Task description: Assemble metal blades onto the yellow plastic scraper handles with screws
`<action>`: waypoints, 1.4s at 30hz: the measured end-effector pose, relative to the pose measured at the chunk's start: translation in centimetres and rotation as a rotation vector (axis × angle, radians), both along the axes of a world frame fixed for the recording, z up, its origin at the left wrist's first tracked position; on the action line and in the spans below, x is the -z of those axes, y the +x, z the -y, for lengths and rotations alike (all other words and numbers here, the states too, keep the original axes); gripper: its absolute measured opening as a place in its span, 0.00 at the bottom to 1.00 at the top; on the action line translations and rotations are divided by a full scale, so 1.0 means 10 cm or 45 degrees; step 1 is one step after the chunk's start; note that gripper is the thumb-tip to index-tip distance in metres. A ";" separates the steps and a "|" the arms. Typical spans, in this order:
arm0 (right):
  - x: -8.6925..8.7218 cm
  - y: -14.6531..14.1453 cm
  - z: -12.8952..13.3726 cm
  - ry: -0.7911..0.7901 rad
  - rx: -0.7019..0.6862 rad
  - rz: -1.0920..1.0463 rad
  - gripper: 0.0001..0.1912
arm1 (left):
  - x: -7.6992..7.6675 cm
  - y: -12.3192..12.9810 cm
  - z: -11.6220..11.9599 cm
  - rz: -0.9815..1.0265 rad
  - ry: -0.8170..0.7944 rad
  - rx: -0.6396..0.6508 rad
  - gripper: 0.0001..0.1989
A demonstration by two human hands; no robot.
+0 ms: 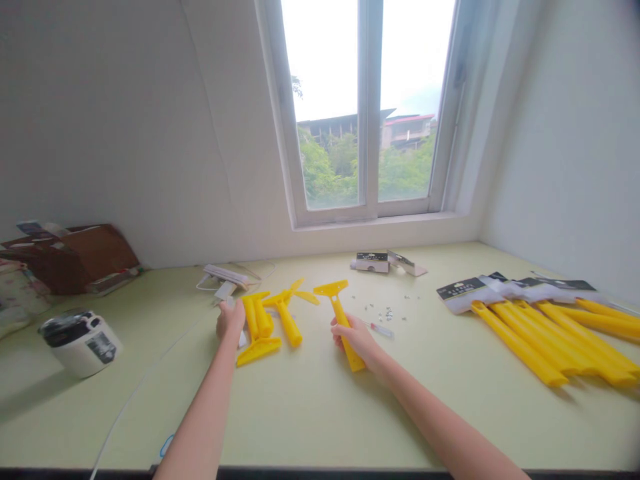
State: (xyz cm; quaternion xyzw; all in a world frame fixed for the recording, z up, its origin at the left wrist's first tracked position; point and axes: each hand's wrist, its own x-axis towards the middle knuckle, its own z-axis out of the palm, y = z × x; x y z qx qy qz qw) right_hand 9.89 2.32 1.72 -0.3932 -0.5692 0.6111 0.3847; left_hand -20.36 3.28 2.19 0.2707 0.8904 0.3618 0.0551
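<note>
My right hand [354, 333] is wrapped round the handle of a yellow scraper [341, 308], its wide flat head pointing away from me. At the left, my left hand [231, 321] is curled down beside a group of yellow scraper bodies [259, 317]. A pale, greyish flat piece [243, 339] shows under its edge; what the fingers hold is hidden. Another yellow scraper body [289, 323] lies right of that group, with yellow flat pieces [305, 295] behind it. Next to my right hand lies a screwdriver [382, 330] with a clear and red handle.
Small metal screws [389, 313] are scattered behind the screwdriver. Black-and-white boxes [373, 262] stand near the window. Packaged yellow-handled tools [530, 340] lie at the right. A white power strip [226, 276], a cable [145, 380] and a white jar with black lid [83, 350] are at the left.
</note>
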 end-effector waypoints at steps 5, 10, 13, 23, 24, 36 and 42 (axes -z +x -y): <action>-0.05 0.05 0.03 -0.045 0.050 0.013 0.05 | -0.01 0.09 0.01 -0.483 -0.001 -0.060 0.23; -0.04 0.10 0.03 -0.037 0.081 -0.014 0.04 | -0.14 0.28 -0.06 -0.451 0.235 -0.002 0.20; 0.00 0.12 0.01 -0.005 0.088 -0.037 0.02 | -0.25 0.59 -0.12 -0.117 0.428 0.247 0.16; 0.05 0.24 0.06 0.115 0.253 0.008 0.10 | 0.01 1.94 -0.01 1.535 0.934 0.692 0.10; 0.05 0.26 0.08 0.148 0.249 0.012 0.10 | 0.05 2.02 0.04 1.579 0.937 0.728 0.11; 0.09 0.54 0.11 0.631 0.548 0.298 0.22 | 0.22 2.22 0.22 1.902 0.819 1.060 0.13; 0.05 0.51 0.13 0.845 0.563 0.322 0.12 | 0.25 2.29 0.28 1.688 0.758 1.283 0.15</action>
